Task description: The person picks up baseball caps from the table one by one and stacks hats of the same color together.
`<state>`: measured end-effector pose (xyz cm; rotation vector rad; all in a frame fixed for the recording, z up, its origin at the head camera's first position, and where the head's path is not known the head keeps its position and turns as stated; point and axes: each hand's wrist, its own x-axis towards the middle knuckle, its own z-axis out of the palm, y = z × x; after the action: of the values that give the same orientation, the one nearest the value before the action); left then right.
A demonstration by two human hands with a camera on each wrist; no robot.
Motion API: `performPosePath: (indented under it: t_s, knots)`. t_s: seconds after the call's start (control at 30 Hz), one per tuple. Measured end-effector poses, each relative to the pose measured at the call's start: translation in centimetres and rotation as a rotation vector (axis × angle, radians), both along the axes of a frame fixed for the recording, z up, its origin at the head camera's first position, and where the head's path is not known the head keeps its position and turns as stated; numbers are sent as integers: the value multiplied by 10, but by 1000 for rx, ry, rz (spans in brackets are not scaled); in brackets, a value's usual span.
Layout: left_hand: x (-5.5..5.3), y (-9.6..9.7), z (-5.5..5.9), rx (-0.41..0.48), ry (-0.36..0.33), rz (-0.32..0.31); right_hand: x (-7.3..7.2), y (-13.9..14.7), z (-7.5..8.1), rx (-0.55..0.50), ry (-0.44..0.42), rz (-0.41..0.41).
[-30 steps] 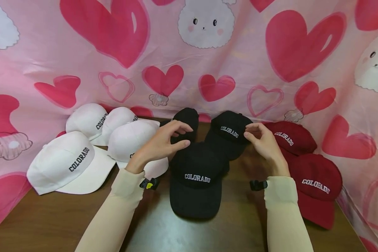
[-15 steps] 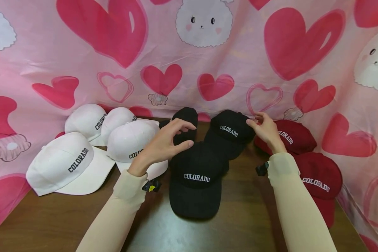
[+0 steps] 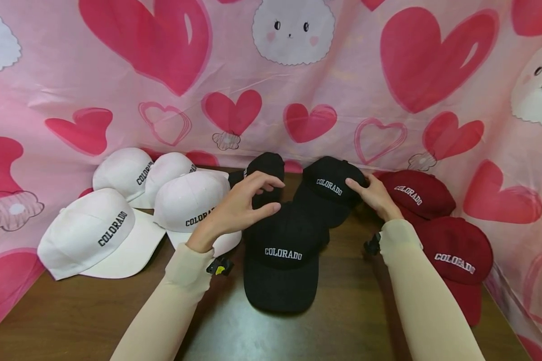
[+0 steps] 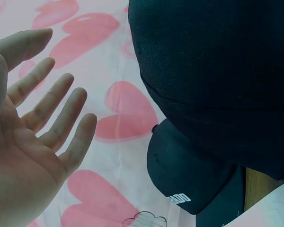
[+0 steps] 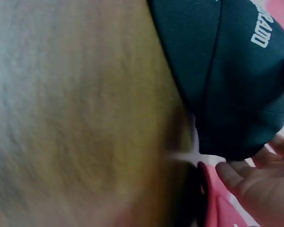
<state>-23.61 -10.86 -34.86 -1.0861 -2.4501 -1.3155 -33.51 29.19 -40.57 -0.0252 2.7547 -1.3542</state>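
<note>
My right hand (image 3: 374, 194) is at the right side of the back right black cap (image 3: 327, 180). Its thumb lies on the crown, while the other fingers reach behind the side; the right wrist view shows thumb and fingers gripping that cap (image 5: 246, 85). My left hand (image 3: 239, 205) is spread with nothing in it, above the gap between the white caps and the front black cap (image 3: 282, 281). In the left wrist view its fingers (image 4: 61, 113) stand apart from the black crown. Another black cap (image 3: 268, 165) sits at the back, partly hidden by the left hand.
Several white caps (image 3: 83, 230) are grouped on the left of the brown table (image 3: 343, 321). Two dark red caps, one behind (image 3: 417, 193) and one in front (image 3: 460, 250), lie to the right. A pink heart-print cloth (image 3: 235, 60) hangs behind and at the sides.
My right hand first moves away from the back right black cap toward the red caps, then returns left and takes hold of its side. The left hand shifts slightly right.
</note>
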Motion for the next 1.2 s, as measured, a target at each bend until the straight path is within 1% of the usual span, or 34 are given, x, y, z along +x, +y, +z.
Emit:
performPosePath:
  t_s: [0.2, 0.4, 0.53, 0.6, 0.7, 0.77, 0.87, 0.97, 1.07, 1.1, 1.2]
  knots:
    - [-1, 0, 2, -4, -1, -5, 4, 1, -2, -89, 18, -50]
    - [-3, 1, 1, -11, -15, -3, 7, 0, 2, -156, 41, -76]
    - [-4, 1, 0, -11, -16, -2, 11, -2, 3, -232, 57, -101]
    - [-4, 1, -1, -12, -16, 0, 13, -3, 4, -282, 78, -118]
    - [-4, 0, -1, -12, -15, 2, 16, -6, 6, -330, 136, -135]
    - [-4, 0, -1, -8, -12, 2, 19, -7, 9, -344, 188, -146]
    - [-4, -1, -1, 2, -8, 4, 23, -10, 16, -320, 273, -163]
    - [-4, -2, -2, 13, -5, 7, 26, -10, 24, -269, 353, -182]
    - [-4, -3, -2, 19, -5, 8, 29, -10, 31, -240, 422, -204]
    - [-4, -4, -2, 20, -4, 8, 31, -9, 34, -236, 440, -214]
    - [-4, -5, -2, 27, -3, 6, 39, -8, 46, -274, 491, -246]
